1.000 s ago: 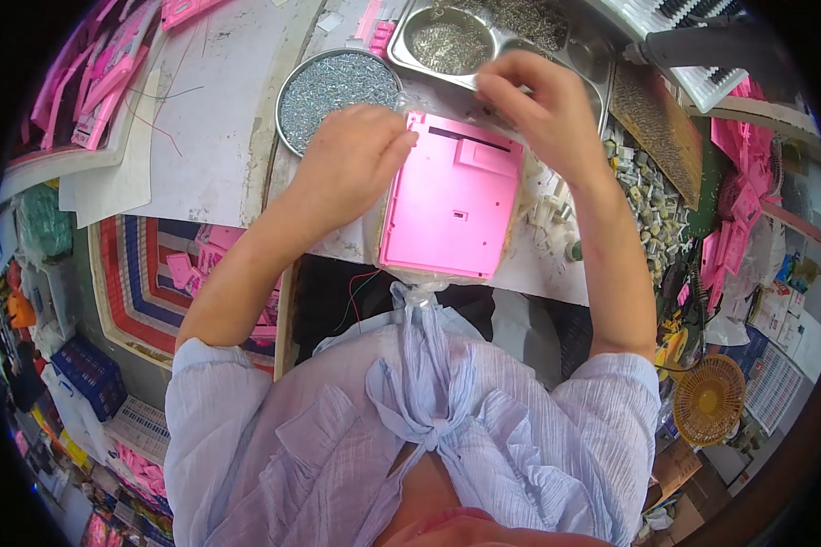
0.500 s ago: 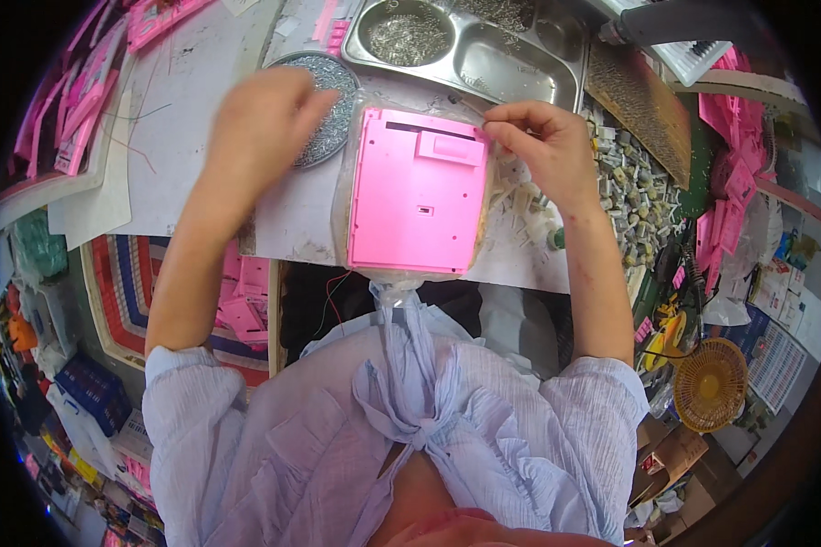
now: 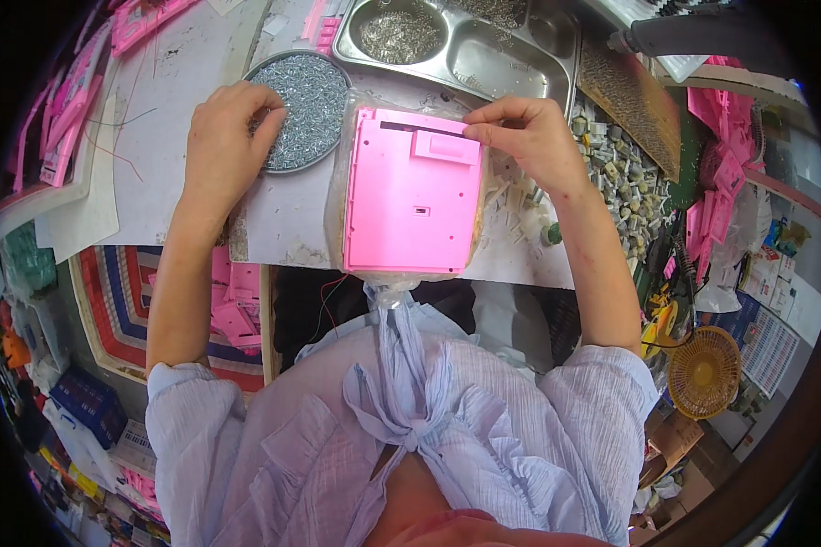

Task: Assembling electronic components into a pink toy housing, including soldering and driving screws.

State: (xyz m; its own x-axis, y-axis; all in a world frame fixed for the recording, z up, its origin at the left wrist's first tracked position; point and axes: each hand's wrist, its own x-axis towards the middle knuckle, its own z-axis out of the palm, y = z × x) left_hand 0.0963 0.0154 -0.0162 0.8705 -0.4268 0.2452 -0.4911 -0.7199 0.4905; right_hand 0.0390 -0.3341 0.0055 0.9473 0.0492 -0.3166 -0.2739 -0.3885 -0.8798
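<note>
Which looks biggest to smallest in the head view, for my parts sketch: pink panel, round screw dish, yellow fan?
1. pink panel
2. round screw dish
3. yellow fan, though it lies farther off near the rim, so its true size is unsure.

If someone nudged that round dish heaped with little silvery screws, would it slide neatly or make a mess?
The round dish looks shallow and heaped with loose screws, so a sharp push would probably spill some. It likely feels heavy for its size, being full of metal. The left hand rests on its rim, fingers in the pile, which shifts easily.
</note>
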